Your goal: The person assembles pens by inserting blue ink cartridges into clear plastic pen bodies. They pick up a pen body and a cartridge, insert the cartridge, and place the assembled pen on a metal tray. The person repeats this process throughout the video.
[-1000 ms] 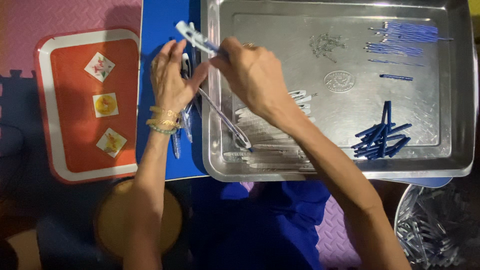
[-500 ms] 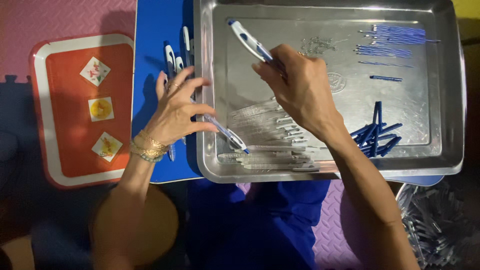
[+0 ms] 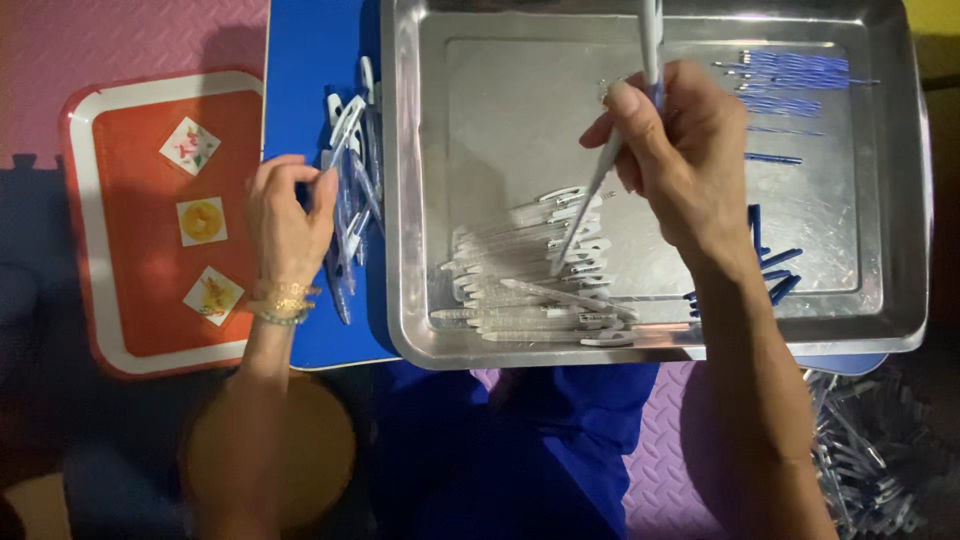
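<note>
The right hand (image 3: 690, 160) pinches a clear pen barrel (image 3: 600, 190) upright over the steel tray (image 3: 420, 200) (for assembly, likely), while the left hand (image 3: 285, 215) fingers close on a finished pen (image 3: 345, 130).

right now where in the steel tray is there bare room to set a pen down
The steel tray is bare in its upper-left floor, between the left wall and the right hand, above the clear pen barrels. It is crowded along the front with barrels, at the top right with blue refills, and by the blue caps.
</note>
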